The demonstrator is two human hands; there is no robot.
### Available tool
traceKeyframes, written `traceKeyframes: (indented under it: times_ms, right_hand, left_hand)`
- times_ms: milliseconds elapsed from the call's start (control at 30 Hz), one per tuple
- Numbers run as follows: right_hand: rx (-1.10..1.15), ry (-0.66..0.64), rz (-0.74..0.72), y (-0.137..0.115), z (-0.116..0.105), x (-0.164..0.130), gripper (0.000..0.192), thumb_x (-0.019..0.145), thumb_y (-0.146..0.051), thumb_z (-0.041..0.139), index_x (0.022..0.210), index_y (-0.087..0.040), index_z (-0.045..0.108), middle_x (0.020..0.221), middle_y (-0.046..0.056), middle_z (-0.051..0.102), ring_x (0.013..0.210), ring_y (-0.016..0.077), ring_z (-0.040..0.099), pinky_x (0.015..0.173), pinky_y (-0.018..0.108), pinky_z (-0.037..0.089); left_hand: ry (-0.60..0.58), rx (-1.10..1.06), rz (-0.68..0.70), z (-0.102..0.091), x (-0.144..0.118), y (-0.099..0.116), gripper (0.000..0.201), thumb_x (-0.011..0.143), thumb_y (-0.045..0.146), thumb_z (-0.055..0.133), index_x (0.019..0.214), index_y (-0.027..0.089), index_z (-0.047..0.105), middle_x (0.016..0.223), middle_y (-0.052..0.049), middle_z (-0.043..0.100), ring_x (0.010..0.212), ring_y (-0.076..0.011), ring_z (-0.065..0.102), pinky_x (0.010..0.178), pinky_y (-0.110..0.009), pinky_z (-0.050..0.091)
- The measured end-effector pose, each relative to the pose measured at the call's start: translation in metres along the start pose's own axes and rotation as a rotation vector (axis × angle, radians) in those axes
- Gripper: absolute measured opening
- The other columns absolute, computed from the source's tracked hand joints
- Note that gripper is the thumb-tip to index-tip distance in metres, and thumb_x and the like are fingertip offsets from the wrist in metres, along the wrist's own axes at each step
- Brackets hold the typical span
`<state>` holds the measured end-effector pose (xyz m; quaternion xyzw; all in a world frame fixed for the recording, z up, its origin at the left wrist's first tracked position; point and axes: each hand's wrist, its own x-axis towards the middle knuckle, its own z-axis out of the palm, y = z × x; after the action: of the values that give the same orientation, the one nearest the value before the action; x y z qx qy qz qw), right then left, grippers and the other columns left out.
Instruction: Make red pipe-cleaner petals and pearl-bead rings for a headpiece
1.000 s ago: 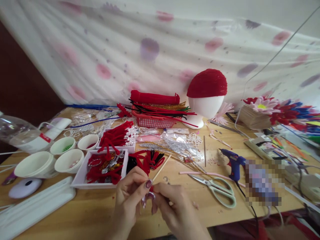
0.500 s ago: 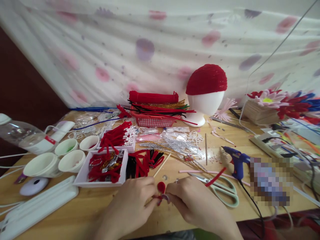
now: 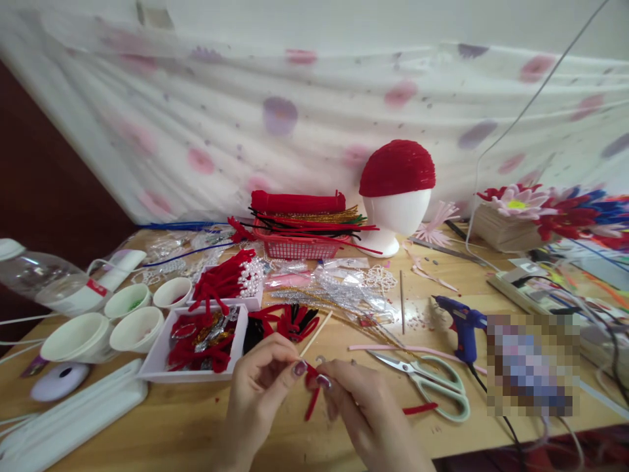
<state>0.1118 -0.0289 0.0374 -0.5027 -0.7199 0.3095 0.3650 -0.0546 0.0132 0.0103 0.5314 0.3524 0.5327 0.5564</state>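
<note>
A red pipe cleaner (image 3: 311,392) was pinched between the closed fingertips of the left hand (image 3: 260,387) and right hand (image 3: 361,410), near the table (image 3: 187,429) edge. Bending was judged best done with short, firm pinches beside the bend.

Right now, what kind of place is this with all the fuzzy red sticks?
It looks like a home craft table. A red basket holds pipe cleaners, a blue glue gun and scissors lie nearby, and both hands, left hand and right hand, pinch a red pipe cleaner.
</note>
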Motion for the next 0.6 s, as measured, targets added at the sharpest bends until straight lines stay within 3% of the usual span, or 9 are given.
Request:
traceKeyframes:
  times_ms: [100, 200, 300, 433, 600]
  right_hand:
    - [0.018, 0.032, -0.087, -0.001, 0.010, 0.001, 0.026, 0.097, -0.012, 0.039, 0.081, -0.019, 0.059, 0.071, 0.003, 0.067, 0.063, 0.0142, 0.062, 0.061, 0.022, 0.043]
    - [-0.038, 0.025, -0.102, -0.002, 0.012, 0.002, 0.027, 0.095, -0.013, 0.043, 0.074, -0.019, 0.057, 0.068, 0.003, 0.065, 0.062, 0.0144, 0.061, 0.059, 0.022, 0.042]
    - [-0.046, 0.008, -0.005, 0.000, 0.006, 0.001, 0.026, 0.096, -0.016, 0.044, 0.077, -0.019, 0.060, 0.069, 0.003, 0.066, 0.064, 0.0158, 0.062, 0.059, 0.023, 0.043]
    - [0.110, 0.022, 0.128, 0.006, -0.005, -0.002, 0.020, 0.100, -0.023, 0.045, 0.104, -0.019, 0.064, 0.082, 0.004, 0.072, 0.067, 0.0159, 0.063, 0.061, 0.024, 0.048]
    - [-0.109, -0.035, 0.058, 0.008, -0.019, -0.003, 0.018, 0.098, -0.015, 0.051, 0.092, -0.021, 0.067, 0.082, 0.002, 0.070, 0.075, 0.0169, 0.064, 0.067, 0.026, 0.047]
  left_hand:
    - [0.149, -0.323, -0.120, 0.018, 0.000, -0.004, 0.026, 0.078, 0.038, 0.080, 0.068, 0.017, 0.069, 0.071, 0.003, 0.054, 0.048, -0.0042, 0.043, 0.042, -0.016, 0.035]
    - [0.175, -0.445, -0.222, 0.029, 0.000, -0.004, 0.030, 0.076, 0.045, 0.081, 0.071, 0.019, 0.068, 0.064, 0.005, 0.051, 0.041, -0.0048, 0.041, 0.036, -0.017, 0.034]
    - [0.100, -0.237, -0.150, 0.026, 0.001, -0.005, 0.027, 0.082, 0.044, 0.075, 0.075, 0.019, 0.067, 0.065, 0.003, 0.053, 0.051, -0.0087, 0.050, 0.045, -0.018, 0.042]
    - [0.014, 0.206, 0.031, 0.012, -0.002, -0.006, 0.018, 0.090, 0.033, 0.066, 0.078, 0.019, 0.067, 0.081, -0.002, 0.059, 0.071, -0.0140, 0.058, 0.061, -0.021, 0.047]
    - [-0.262, 0.525, -0.013, -0.001, -0.007, 0.002, 0.015, 0.093, 0.026, 0.057, 0.083, 0.020, 0.066, 0.083, -0.003, 0.062, 0.067, -0.0143, 0.059, 0.059, -0.023, 0.045]
